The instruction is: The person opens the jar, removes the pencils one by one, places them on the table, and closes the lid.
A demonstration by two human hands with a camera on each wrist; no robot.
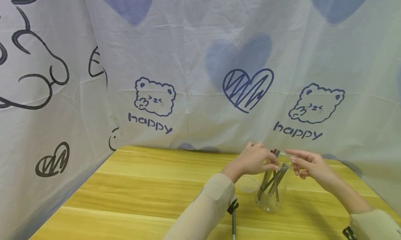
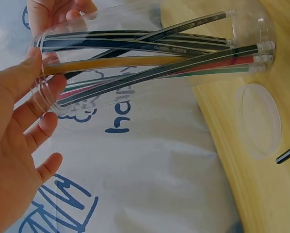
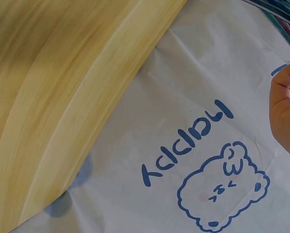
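A tall clear plastic jar (image 1: pixel 268 205) stands on the table with several striped pencils (image 2: pixel 174 65) leaning inside it, black, yellow, red and green among them. My left hand (image 1: pixel 254 160) grips the jar's open rim, thumb and fingertips pinching the edge in the left wrist view. From the other side my right hand (image 1: pixel 314 167) holds the rim between thumb and fingers. Only part of the right hand (image 3: pixel 286 107) shows at the edge of the right wrist view. The round clear lid (image 2: pixel 260 121) lies on the table beside the jar.
A loose dark striped pencil (image 1: pixel 233 224) lies on the wood-grain table (image 1: pixel 125 188) near my left forearm. White cloth (image 1: pixel 194 94) with hearts, bear faces and "happy" lettering hangs behind the table and along its left side.
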